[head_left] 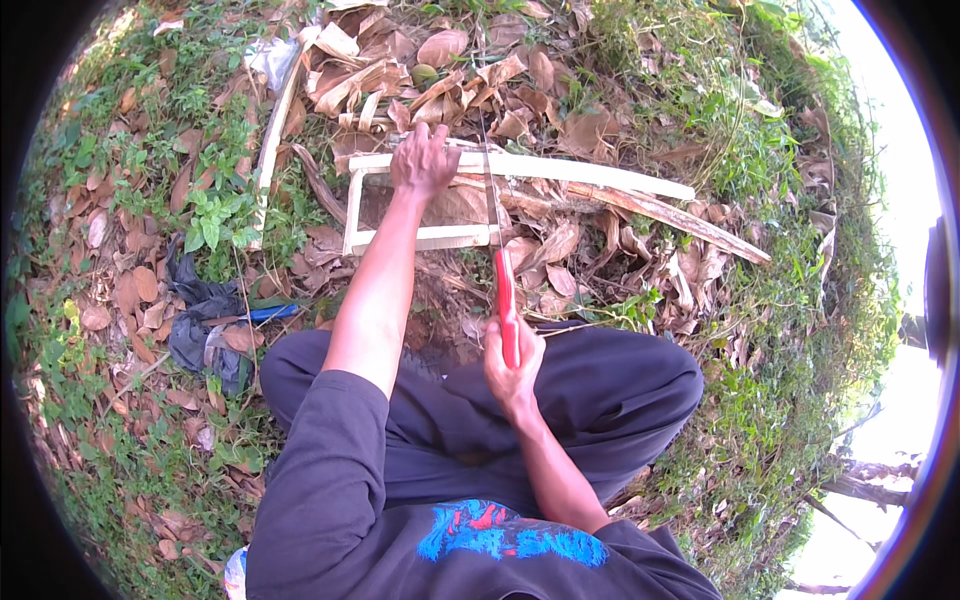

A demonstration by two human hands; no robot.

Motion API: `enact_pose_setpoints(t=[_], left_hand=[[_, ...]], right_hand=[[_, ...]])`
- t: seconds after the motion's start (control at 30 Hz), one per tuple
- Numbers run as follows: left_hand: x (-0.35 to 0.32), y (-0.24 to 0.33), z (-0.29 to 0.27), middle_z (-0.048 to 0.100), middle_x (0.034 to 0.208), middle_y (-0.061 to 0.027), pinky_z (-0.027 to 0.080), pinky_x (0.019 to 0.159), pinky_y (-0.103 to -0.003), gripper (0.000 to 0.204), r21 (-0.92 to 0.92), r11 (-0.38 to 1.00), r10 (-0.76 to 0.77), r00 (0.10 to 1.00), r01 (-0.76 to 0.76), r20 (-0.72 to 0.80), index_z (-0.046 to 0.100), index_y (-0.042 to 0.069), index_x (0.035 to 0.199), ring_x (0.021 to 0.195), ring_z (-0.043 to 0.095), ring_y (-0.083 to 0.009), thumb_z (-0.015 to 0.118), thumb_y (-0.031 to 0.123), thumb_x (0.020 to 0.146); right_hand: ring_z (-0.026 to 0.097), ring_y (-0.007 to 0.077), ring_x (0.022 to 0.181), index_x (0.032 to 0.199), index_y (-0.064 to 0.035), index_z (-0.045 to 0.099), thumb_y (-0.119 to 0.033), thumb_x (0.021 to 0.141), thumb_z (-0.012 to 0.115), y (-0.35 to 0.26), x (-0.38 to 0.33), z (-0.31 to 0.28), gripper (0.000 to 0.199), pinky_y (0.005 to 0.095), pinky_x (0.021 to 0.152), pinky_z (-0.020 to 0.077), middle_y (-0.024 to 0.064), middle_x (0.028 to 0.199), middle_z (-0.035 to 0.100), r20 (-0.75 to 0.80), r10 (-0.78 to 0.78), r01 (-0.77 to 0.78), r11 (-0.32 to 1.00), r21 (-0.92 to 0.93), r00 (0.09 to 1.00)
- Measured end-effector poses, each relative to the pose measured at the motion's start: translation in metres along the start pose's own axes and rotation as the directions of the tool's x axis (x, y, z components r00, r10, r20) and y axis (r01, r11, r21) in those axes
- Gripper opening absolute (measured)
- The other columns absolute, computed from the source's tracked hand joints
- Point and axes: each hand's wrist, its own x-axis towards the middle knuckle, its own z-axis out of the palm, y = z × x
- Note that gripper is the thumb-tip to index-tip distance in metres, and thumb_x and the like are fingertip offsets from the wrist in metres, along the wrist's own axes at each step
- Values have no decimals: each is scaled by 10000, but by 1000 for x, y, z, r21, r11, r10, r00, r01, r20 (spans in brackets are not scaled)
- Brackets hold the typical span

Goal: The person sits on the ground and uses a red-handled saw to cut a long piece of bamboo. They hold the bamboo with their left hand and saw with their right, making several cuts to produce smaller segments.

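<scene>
Here left hand [423, 160] flat, pressing wooden frame [420, 238]; right hand [513, 365] clenched around red-handled saw [505, 300].

Sawing a wooden frame on leaf-strewn ground

The left hand [423, 160] presses flat on the pale frame [420, 238], while the right hand [513, 362] grips the red handle of a saw [505, 290] whose thin blade crosses the frame's top slat [590, 174]. A dark plastic bag [200, 325] lies to the person's left among dry leaves [440, 70].
</scene>
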Motion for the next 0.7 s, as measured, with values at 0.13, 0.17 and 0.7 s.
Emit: enact_pose_setpoints(t=[0.13, 0.17, 0.7], left_hand=[[3, 4, -4, 591, 1006, -164, 534, 751, -411, 465, -4, 1000, -20, 1000, 20, 6, 639, 75, 1255, 845, 630, -263, 555, 401, 935], [2, 3, -3, 591, 1008, -163, 534, 753, -412, 465, -3, 1000, -30, 999, 30, 21, 637, 75, 1256, 849, 631, -264, 561, 401, 934], [2, 1, 0, 579, 999, -167, 528, 717, -409, 471, -17, 1000, -12, 1000, 12, 22, 622, 57, 1271, 817, 614, -259, 530, 369, 929]], right_hand=[[452, 83, 448, 848, 12, 616, -39, 919, 599, 2, -1, -4, 89, 273, 447, 365, 31, 533, 496, -14, -57, 57, 998, -16, 998], [451, 87, 444, 846, 12, 613, -38, 920, 598, -1, 4, -2, 91, 274, 445, 364, 32, 532, 495, -12, -45, 45, 998, -34, 999], [480, 74, 486, 875, 12, 633, -46, 910, 610, -22, -17, 1, 71, 270, 484, 407, 30, 568, 536, 25, 70, -70, 997, -17, 997]])
